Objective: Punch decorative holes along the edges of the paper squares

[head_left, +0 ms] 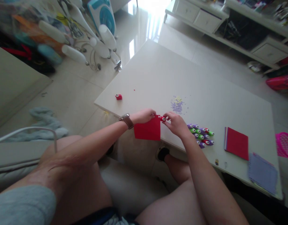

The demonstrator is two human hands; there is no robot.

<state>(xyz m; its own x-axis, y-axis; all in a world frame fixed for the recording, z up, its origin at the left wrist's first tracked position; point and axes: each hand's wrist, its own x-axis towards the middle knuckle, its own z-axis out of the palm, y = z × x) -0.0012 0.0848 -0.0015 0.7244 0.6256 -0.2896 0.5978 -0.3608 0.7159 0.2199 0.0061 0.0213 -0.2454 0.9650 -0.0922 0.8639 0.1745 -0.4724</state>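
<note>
While my left fingers (153, 112) pinch the red sheet (147, 130), my right fingers (168, 114) grip a red punch (163, 119); one corner looks cut; the rest seems whole.

One left hand (150, 116) and one right hand (174, 122) have between them one red sheet (147, 130) and one red punch (163, 118) at the table's (219, 93) near edge. A second punch (119, 97) stands by the left corner, and about fourteen punches (201, 137), too blurred for an exact count, cluster along the near edge. Toward the near right corner lie two paper stacks, one red stack (237, 143) and one purple stack (263, 172).
</note>
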